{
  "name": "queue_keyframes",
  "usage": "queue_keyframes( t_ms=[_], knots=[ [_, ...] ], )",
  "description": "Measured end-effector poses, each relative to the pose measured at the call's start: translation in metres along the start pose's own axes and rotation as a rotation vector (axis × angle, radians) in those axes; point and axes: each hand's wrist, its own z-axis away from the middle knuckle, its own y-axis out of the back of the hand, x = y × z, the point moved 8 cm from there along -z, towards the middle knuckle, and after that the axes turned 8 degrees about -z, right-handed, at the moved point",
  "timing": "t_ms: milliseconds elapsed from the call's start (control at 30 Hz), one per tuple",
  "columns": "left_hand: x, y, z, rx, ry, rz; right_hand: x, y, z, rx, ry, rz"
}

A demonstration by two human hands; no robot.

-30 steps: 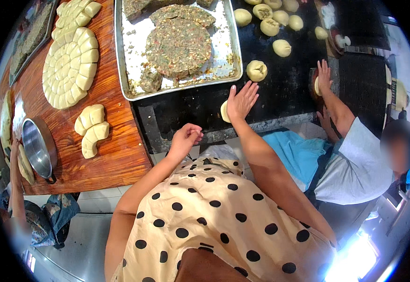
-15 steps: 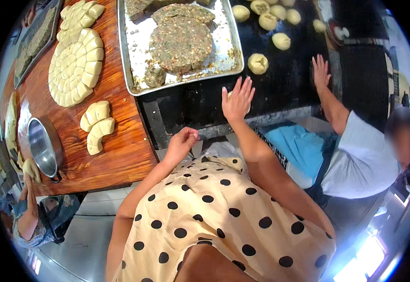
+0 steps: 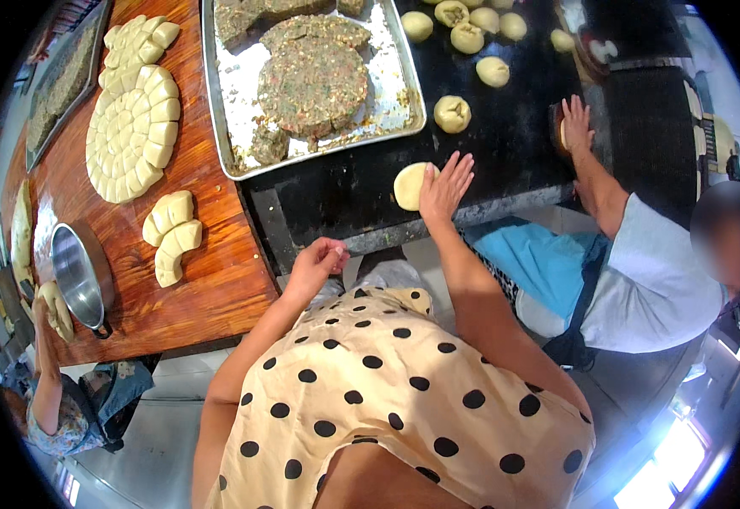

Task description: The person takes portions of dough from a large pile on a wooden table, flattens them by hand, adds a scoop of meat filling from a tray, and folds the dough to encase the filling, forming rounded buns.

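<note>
My right hand is spread open at the near edge of the black work surface. Its thumb side touches a flat, pale dough disc. My left hand hovers off the table edge, fingers curled together; whatever they may hold is hidden. Beyond the disc sits a filled-looking dough ball with a gathered top. Several more dough balls lie farther back. A metal tray to the left of them carries a large round mound of speckled, chopped filling.
A wooden table on the left bears cut dough pieces, a curved dough strip and a steel pot. At right, a co-worker's hand rests on a brown round object. Another person's hand at far left touches a dough ring.
My right hand has slid right and slightly nearer, uncovering the dough disc that lay beneath it. My left hand stays curled. The whole view has shifted a little.
</note>
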Motion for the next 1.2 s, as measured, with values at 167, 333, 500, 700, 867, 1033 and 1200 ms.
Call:
queue_keyframes(
  t_ms=[167, 333, 500, 700, 867, 1033, 1200],
  knots=[
    [-0.002, -0.001, 0.0, 0.013, -0.047, -0.068, -0.031, -0.008, -0.023, 0.066, -0.148, -0.053],
    [0.003, -0.003, -0.002, 0.006, -0.071, -0.167, -0.044, -0.017, -0.032, 0.052, -0.163, 0.135],
    [-0.003, -0.006, 0.007, 0.004, -0.133, -0.274, -0.041, -0.021, -0.031, 0.011, -0.221, 0.073],
    [-0.014, 0.026, 0.022, 0.047, -0.078, -0.058, -0.014, 0.006, -0.009, -0.166, -0.003, -0.17],
    [-0.023, 0.042, 0.022, 0.06, -0.003, 0.05, 0.003, -0.004, -0.031, -0.64, -0.153, -0.21],
    [-0.008, 0.034, 0.013, 0.007, -0.049, 0.0, -0.043, 0.028, -0.018, -0.446, 0.423, -0.191],
    [-0.012, 0.032, 0.01, 0.02, -0.084, -0.061, -0.088, 0.096, 0.015, -0.32, 0.204, -0.469]
  ],
)
